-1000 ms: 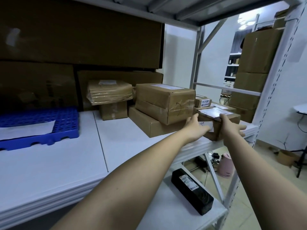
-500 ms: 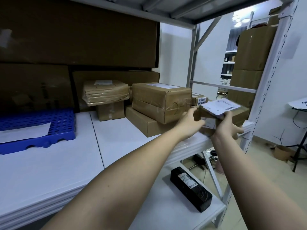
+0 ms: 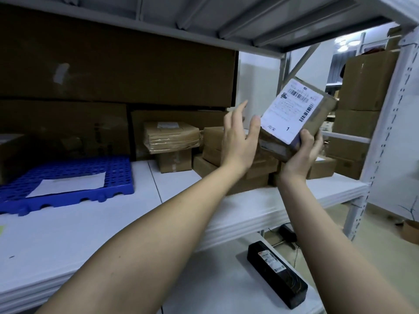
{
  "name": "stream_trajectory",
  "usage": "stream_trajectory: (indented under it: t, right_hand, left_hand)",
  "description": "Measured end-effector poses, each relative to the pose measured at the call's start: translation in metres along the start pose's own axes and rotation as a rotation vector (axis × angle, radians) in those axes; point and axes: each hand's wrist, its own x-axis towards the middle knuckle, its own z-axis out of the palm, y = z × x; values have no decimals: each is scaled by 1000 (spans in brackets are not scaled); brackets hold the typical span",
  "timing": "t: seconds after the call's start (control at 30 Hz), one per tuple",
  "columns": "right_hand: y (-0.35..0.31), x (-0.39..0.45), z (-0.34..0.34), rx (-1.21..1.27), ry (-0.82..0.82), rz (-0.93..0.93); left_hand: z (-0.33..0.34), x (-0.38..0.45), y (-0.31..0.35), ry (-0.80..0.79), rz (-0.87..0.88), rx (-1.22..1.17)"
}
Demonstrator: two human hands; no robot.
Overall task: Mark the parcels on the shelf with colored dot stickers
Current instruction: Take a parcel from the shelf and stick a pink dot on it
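Note:
A small brown parcel [image 3: 322, 114] with a white shipping label facing me is held up in the air, tilted, above the right end of the white shelf [image 3: 260, 207]. My right hand [image 3: 303, 152] grips its lower corner from below. My left hand [image 3: 238, 141] is beside the parcel's left edge with fingers spread and straight, its thumb tip touching the label's edge. More brown parcels [image 3: 172, 137] stand stacked at the back of the shelf. No dot stickers are in view.
A blue perforated plastic pallet [image 3: 68, 173] with a white sheet on it lies at the left. Large cartons [image 3: 118, 71] fill the back. A black box [image 3: 276, 273] lies on the lower shelf. The shelf's upright post [image 3: 381, 137] stands at the right.
The parcel went from resting on the shelf's right end to being lifted and tilted with its label toward me. My left hand let go and opened beside it.

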Motion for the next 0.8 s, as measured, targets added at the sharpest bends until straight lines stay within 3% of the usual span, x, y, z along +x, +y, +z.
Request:
stream_trajectory:
  t: [0.4,0.8]
  right_hand:
    - [37,-87,98,-39,-541,32]
    - [102,-202,151,39,-754,313]
  left_hand:
    - [-144,-2,-6,65,-187,-294]
    - [-269,-53,-48,237,-335,-68]
